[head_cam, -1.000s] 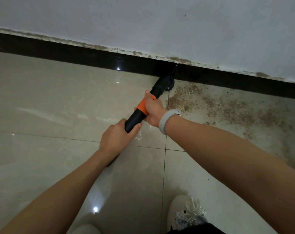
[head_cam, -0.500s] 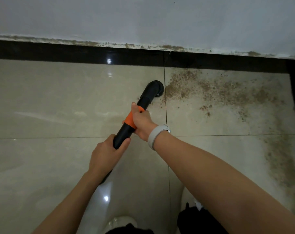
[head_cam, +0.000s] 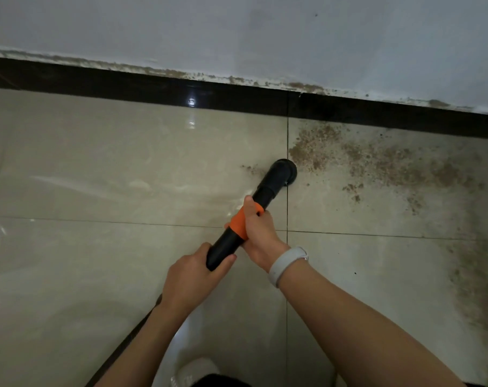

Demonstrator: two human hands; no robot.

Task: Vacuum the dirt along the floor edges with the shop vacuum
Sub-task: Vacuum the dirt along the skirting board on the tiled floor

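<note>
A black vacuum wand (head_cam: 268,188) with an orange collar (head_cam: 238,223) slants up and to the right over the beige tiles. Its round nozzle (head_cam: 286,170) rests on the floor at the tile joint, at the left edge of a brown dirt patch (head_cam: 377,163). My right hand (head_cam: 258,230) grips the wand at the orange collar. My left hand (head_cam: 192,277) holds the wand's lower end. A small smear of dirt (head_cam: 250,168) lies just left of the nozzle.
A black baseboard strip (head_cam: 153,89) runs along the white wall (head_cam: 237,29), with dirt crusted on its top edge. More dirt trails down the right side of the floor (head_cam: 472,289). A white shoe (head_cam: 198,370) shows at the bottom. The left tiles (head_cam: 97,163) are glossy.
The nozzle has pulled back from the baseboard toward me across the tile, staying at the dirt patch's left edge. Both hands kept their grip on the wand.
</note>
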